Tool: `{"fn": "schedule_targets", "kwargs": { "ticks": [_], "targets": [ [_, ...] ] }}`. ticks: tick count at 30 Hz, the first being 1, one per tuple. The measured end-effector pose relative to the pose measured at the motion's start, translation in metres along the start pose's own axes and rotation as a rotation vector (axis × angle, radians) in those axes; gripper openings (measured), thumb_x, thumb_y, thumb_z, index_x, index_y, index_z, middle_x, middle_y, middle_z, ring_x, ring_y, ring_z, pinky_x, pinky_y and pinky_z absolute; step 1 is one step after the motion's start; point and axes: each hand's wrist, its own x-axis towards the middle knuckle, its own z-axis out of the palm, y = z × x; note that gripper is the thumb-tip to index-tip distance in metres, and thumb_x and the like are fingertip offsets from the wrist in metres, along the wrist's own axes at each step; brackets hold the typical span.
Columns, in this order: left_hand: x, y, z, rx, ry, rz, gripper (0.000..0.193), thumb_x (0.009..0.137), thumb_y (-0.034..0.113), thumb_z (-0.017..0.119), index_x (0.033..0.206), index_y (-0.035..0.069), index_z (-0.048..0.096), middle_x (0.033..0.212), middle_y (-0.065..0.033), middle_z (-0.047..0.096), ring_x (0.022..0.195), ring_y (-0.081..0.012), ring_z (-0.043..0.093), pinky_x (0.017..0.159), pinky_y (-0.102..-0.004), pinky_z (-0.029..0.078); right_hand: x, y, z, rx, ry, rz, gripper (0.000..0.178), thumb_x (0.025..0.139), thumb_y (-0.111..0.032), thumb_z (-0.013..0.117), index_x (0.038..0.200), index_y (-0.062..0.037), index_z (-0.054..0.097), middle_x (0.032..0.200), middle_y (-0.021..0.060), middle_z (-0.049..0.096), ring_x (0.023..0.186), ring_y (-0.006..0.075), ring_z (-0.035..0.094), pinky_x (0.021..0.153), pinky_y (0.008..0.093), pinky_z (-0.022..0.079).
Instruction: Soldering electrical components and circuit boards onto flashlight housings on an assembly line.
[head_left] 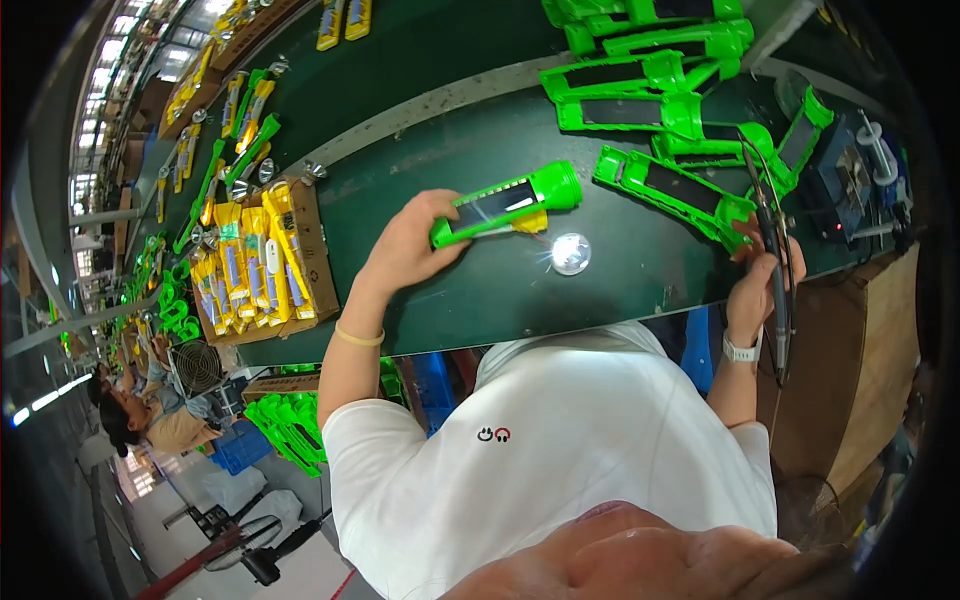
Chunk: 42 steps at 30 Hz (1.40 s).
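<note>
My left hand (412, 240) is closed round a bright green flashlight housing (545, 190) with a dark panel in its side. A bit of yellow shows beneath the housing, and a thin wire runs toward a round lamp head (571, 254), which is lit and lies on the green bench. At the right, my right hand (762, 285) is closed on a long, thin dark tool that looks like a soldering iron (776, 270). The fingertips of that hand are against the near end of another green half shell (675, 190), partly hidden by the tool.
Several green shells (625, 112) are piled at the back right. Beside them stands a dark blue soldering unit (845, 185) with a reel. A cardboard box (322, 250) of yellow-wrapped parts is at the left. A tall brown carton (850, 370) adjoins the bench; co-workers sit far left.
</note>
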Motion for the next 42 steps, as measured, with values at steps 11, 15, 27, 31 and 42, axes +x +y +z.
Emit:
{"fn": "schedule_targets", "kwargs": {
  "ticks": [11,15,27,31,42],
  "targets": [
    [0.149,-0.177,-0.126,0.219,0.245,-0.396,0.058,0.061,0.031,0.080,0.103,0.006,0.048,0.092,-0.0084,0.058,0.088,-0.0224,0.056,0.078,-0.0304,0.044,0.009,0.020,-0.027,-0.020,-0.063,0.000,0.045,0.092,-0.039,0.043,0.117,-0.0034,0.031,0.103,0.0215,0.055,0.083,0.0294,0.062,0.059,0.0302,0.050],
    [0.208,-0.193,-0.170,0.215,0.173,-0.731,0.065,0.065,0.058,0.067,0.098,0.002,0.058,0.100,-0.0113,0.060,0.091,-0.0248,0.058,0.077,-0.0324,0.046,0.008,0.023,-0.036,-0.058,-0.104,0.025,0.044,0.093,-0.039,0.041,0.118,-0.0042,0.029,0.105,0.0233,0.055,0.086,0.0315,0.062,0.063,0.0320,0.051],
    [0.232,-0.204,-0.138,0.922,0.620,-0.621,0.041,0.074,0.031,0.065,0.101,0.002,0.052,0.098,-0.0165,0.062,0.091,-0.0297,0.060,0.078,-0.0426,0.047,0.026,-0.010,0.000,0.179,-0.011,-0.043,0.056,0.087,-0.054,0.041,0.118,-0.0108,0.027,0.092,0.0208,0.057,0.073,0.0314,0.062,0.056,0.0344,0.053],
    [0.143,-0.123,-0.110,0.181,0.889,-0.162,0.048,0.069,0.023,0.073,0.102,0.002,0.047,0.097,-0.0121,0.060,0.090,-0.0268,0.059,0.077,-0.0359,0.046,0.029,-0.014,0.011,0.361,-0.083,-0.006,0.055,0.087,-0.055,0.040,0.119,-0.0118,0.027,0.090,0.0191,0.057,0.074,0.0311,0.061,0.053,0.0330,0.054],
    [-0.038,0.032,0.003,0.079,-0.035,0.032,0.041,0.066,0.015,0.073,0.103,0.007,0.058,0.107,-0.0087,0.057,0.100,-0.0275,0.052,0.087,-0.0376,0.037,-0.006,-0.020,0.116,0.786,-0.465,0.299,0.038,0.095,-0.037,0.034,0.122,-0.0123,0.025,0.094,0.0193,0.055,0.080,0.0287,0.060,0.063,0.0400,0.055]
  ]
}}
